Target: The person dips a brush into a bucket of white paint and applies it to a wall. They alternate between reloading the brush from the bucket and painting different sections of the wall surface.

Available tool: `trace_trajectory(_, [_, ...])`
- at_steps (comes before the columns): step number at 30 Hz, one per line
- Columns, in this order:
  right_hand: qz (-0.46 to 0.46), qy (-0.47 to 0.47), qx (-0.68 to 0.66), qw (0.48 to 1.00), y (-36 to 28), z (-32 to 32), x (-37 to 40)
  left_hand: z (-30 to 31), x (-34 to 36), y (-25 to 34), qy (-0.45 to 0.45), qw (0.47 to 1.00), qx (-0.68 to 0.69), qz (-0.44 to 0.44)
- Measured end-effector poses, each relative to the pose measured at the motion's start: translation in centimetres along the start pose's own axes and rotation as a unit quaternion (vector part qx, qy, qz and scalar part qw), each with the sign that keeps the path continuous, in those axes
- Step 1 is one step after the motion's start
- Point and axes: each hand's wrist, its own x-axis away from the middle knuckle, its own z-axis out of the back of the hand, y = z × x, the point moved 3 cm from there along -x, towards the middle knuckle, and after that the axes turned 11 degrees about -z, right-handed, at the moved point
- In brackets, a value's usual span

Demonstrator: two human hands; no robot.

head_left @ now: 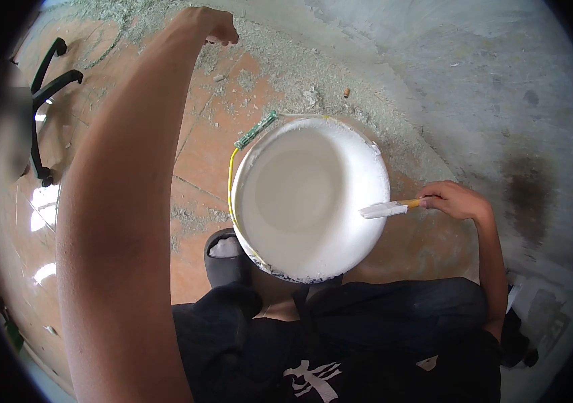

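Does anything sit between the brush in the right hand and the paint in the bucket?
Nothing visible does. The right hand holds the brush with its bristles over the rim of the bucket; the white paint lies uncovered.

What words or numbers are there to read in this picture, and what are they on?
No words or numbers can be read.
White mark on the dark clothes: a tangled shape, too blurred to read.
Green strip on the bucket rim: too small to read.
Brush in the right hand: no writing shows.
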Motion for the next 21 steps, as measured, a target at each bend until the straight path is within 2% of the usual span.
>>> trace_trajectory(3, [0.023,-0.005,-0.056,0.998,1.1,-0.4,-0.9,0.1,0.6,-0.1,-0.005,1.000,0.004,0.001])
trace_trajectory(5, [-0.001,-0.030,-0.076,0.997,1.3,-0.5,-1.3,0.6,1.8,0.0,0.003,0.991,0.034,-0.132])
trace_trajectory(6, [-0.001,-0.031,-0.075,0.997,1.3,-0.6,-1.4,0.7,2.0,0.3,0.003,0.991,0.035,-0.131])
trace_trajectory(8, [0.020,-0.041,-0.104,0.993,1.4,-1.0,-1.8,0.7,1.8,0.5,-0.004,0.995,0.064,-0.077])
trace_trajectory(12, [0.074,-0.044,-0.128,0.988,1.1,-1.0,-2.2,0.9,1.7,0.8,0.026,0.995,0.038,-0.087])
trace_trajectory(14, [0.080,-0.062,-0.177,0.979,0.7,-0.9,-1.9,0.5,0.5,0.7,0.008,1.000,0.005,-0.001])
trace_trajectory(17, [0.081,-0.082,-0.249,0.962,1.0,-0.6,-2.0,0.1,0.2,0.3,0.026,0.999,0.026,-0.007])
trace_trajectory(21, [0.107,-0.095,-0.247,0.958,0.9,-0.3,-2.2,0.4,0.0,0.4,0.014,1.000,0.021,0.017])
